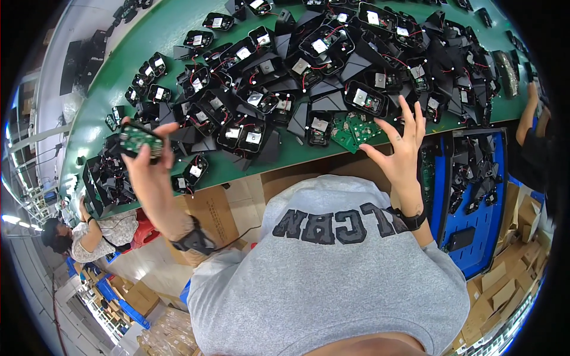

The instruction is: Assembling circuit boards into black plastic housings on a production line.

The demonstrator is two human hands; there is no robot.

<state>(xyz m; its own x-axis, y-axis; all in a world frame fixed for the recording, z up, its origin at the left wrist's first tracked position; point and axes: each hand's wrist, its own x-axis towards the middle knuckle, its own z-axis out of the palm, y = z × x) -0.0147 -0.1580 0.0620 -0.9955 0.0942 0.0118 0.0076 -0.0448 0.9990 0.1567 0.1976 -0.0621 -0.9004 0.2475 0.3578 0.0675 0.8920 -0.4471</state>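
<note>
My left hand (149, 169) is raised over the left part of the bench, its fingers closed around a green circuit board (140, 140) with a dark edge. Motion blurs it slightly, and I cannot tell whether it sits in a black housing. Over the bench's near edge, my right hand (399, 145) has its fingers spread, with thumb and forefinger beside a small pile of green circuit boards (350, 132). Nothing shows in its grip. Just left of that pile lies an open black housing (319, 127) with a white label inside.
Many black housings (255, 101) with red wires crowd the green bench (139, 50). A blue crate (469, 237) with black parts stands at right. A co-worker's arm (527, 113) reaches in at far right, and another person (95, 234) sits at left. Cardboard (211, 216) lies below the bench.
</note>
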